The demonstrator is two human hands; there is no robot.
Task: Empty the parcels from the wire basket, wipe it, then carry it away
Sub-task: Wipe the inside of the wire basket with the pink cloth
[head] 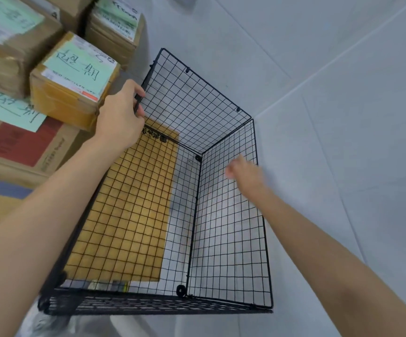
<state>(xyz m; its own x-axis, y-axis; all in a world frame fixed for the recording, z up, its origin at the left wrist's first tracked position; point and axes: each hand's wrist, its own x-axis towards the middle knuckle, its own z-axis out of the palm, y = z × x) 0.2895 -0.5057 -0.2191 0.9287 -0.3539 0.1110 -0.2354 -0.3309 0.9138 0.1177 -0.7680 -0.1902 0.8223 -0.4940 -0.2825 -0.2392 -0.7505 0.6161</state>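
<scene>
Seen from above, over a floor (343, 166) of large pale grey tiles crossed by thin diagonal grout lines. To the left, stacked brown parcels (75, 76) bearing pale green labels with handwritten characters, one lower box printed red.

Just beside them, on the right, a black wire basket (223, 239), open top upward. Long axis running from the near edge away from the wearer, leaning slightly rightward at the far end. Short walls near and far, long walls left and right. Resting on the floor or lifted off it: cannot tell. Tile visible through the mesh of the base and the right wall. A tan panel (129, 203) visible through the mesh along the left side; inside or outside the basket, cannot tell. Small black clips (198, 158) at the lower corners.

Left hand (121, 115) at the far left corner of the rim, fingers curled round the top wire, gripping it. Right hand (243, 176) blurred, up against the right long wall near its far end, just below the rim; clasping the wire or not, cannot tell. Bare forearms (58, 215) reaching in from the near edge, one on each side.
</scene>
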